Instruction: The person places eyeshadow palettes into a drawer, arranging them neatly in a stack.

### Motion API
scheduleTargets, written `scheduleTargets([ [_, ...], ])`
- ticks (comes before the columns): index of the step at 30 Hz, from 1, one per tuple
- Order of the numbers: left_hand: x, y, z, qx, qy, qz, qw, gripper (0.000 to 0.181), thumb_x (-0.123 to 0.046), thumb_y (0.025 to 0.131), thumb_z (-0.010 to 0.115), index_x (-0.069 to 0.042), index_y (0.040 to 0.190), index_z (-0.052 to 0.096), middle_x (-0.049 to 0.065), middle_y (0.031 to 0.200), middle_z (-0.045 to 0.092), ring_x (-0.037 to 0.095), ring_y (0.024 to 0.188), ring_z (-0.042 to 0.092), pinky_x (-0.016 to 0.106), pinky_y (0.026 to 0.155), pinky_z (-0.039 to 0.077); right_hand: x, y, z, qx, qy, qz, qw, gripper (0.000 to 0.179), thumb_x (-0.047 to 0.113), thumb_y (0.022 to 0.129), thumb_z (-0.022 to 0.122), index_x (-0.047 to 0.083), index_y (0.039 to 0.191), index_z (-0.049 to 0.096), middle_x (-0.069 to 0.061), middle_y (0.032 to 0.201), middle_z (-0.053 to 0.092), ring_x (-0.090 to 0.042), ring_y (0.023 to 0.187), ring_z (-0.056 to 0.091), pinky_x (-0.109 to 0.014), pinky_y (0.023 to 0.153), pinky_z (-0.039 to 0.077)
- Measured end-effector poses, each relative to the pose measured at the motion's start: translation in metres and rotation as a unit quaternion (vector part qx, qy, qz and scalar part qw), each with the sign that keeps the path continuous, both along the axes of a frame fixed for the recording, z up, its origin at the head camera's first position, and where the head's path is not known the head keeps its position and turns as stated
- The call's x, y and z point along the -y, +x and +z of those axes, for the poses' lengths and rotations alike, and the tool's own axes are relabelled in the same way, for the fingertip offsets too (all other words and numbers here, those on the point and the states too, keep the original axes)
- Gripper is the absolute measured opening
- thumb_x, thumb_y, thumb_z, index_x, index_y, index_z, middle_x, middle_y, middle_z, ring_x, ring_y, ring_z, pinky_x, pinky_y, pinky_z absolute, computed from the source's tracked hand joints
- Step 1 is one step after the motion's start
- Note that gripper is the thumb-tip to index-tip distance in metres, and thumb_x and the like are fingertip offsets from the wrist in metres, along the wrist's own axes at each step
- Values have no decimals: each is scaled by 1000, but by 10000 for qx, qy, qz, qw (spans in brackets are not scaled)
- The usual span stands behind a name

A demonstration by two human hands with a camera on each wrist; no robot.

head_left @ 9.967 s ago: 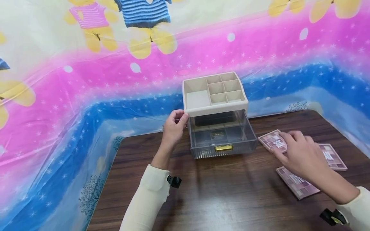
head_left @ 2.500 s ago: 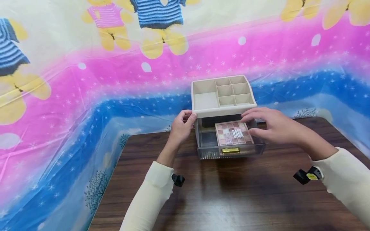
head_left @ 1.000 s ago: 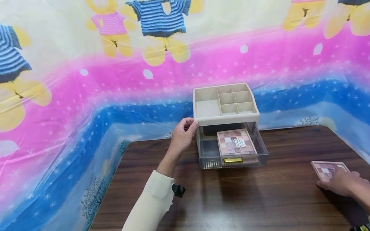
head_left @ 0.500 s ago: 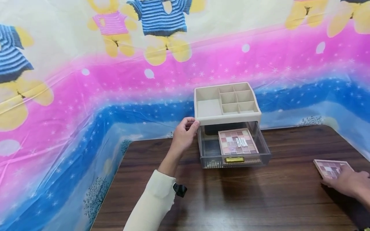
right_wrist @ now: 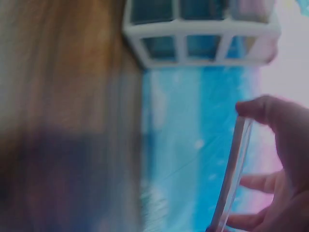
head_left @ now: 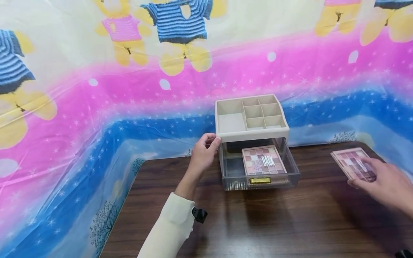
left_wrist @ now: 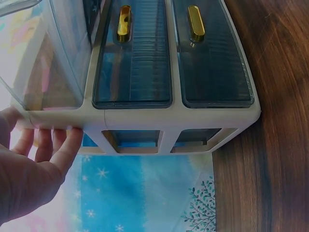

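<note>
My left hand (head_left: 204, 152) grips the left side of a beige drawer organizer (head_left: 251, 135), thumb at the front edge. In the left wrist view its fingers curl over the frame (left_wrist: 96, 117) beside the pulled-out top drawer. That clear grey drawer (head_left: 233, 166) has a gold handle (head_left: 260, 180). Inside it, toward the right, an eyeshadow palette (head_left: 262, 161) lies face up with white lettering. At the right, my right hand (head_left: 387, 182) holds another eyeshadow palette (head_left: 350, 163) by its edges above the table. The right wrist view shows this palette (right_wrist: 232, 169) edge-on between thumb and fingers.
Several open compartments (head_left: 232, 122) top the organizer. Two lower drawers (left_wrist: 135, 67) with gold handles are closed beneath the pulled-out one. The dark wooden table (head_left: 274, 222) extends in front and to both sides. A printed cloth (head_left: 180, 125) hangs close behind.
Ten seconds ago the drawer held no palette and several lay on the table; a palette now lies inside. Just now my right hand has raised another from the right. My left hand keeps its grip.
</note>
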State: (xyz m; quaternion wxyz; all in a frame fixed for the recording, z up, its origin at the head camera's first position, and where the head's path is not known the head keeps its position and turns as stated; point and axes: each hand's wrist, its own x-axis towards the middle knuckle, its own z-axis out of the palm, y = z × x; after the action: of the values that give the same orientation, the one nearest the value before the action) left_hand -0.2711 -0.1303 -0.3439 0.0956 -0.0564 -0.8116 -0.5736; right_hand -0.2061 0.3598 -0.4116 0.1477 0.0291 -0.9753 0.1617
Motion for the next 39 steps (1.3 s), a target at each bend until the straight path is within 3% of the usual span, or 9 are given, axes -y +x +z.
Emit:
scheduleTargets([
  [2,1,1,-2,20,1,21,10000,34,-37,101,63,-12,125,64,13,116,67,29,96,66,41,88,60,12,2,13,-121,-130,317,9993,92,45,81,83,-6,145,43,-49,126,47,-59,104,50,-63,73,45],
  [4,2,2,-5,52,-16,51,10000,34,-37,101,63,-13,125,64,12,116,67,28,96,66,40,87,60,25,6,27,-168,-280,601,9977,94,43,80,84,0,151,41,-46,128,47,-56,104,50,-60,69,47],
  [9,3,3,-10,72,-10,69,9999,34,-37,101,63,-13,125,64,12,116,68,24,95,66,39,86,60,60,17,61,-401,-368,1332,9896,97,36,76,90,13,156,40,-29,127,52,-33,94,54,-29,61,43],
  [11,4,4,-11,63,18,57,10000,34,-37,102,63,-12,125,64,12,114,67,23,93,65,40,86,60,73,20,72,-512,-321,1633,9847,97,33,74,91,14,155,42,-26,132,53,-30,97,54,-33,62,47],
  [15,4,6,-13,82,50,46,9999,34,-37,102,63,-12,124,64,12,112,67,23,91,64,41,86,60,99,21,88,-600,-285,2218,9728,96,30,70,93,15,152,45,-23,143,52,-34,111,52,-58,71,54],
  [18,5,8,-15,98,38,37,9999,34,-36,102,62,-11,124,64,12,112,67,23,91,64,41,86,60,118,19,96,-570,-199,2649,9624,94,31,69,93,17,150,48,-18,148,50,-36,123,48,-69,82,50],
  [24,6,8,-17,120,57,40,9999,32,-35,102,62,-11,123,64,12,112,68,27,94,66,39,85,60,149,8,109,-257,128,3411,9396,85,33,74,88,25,149,49,-11,154,46,-36,134,44,-71,91,49],
  [33,3,2,-9,36,-7,-52,10000,31,-37,102,63,-14,123,65,10,112,68,38,101,66,32,78,57,171,-10,115,232,247,3703,9283,72,30,79,83,27,145,54,-7,156,44,-36,142,39,-68,100,46],
  [39,4,-2,-2,-82,9,-28,10000,30,-37,102,62,-14,121,65,9,111,68,32,98,66,32,78,57,177,-20,116,-166,142,3997,9164,52,24,88,78,20,137,62,-8,153,49,-37,142,41,-70,107,41],
])
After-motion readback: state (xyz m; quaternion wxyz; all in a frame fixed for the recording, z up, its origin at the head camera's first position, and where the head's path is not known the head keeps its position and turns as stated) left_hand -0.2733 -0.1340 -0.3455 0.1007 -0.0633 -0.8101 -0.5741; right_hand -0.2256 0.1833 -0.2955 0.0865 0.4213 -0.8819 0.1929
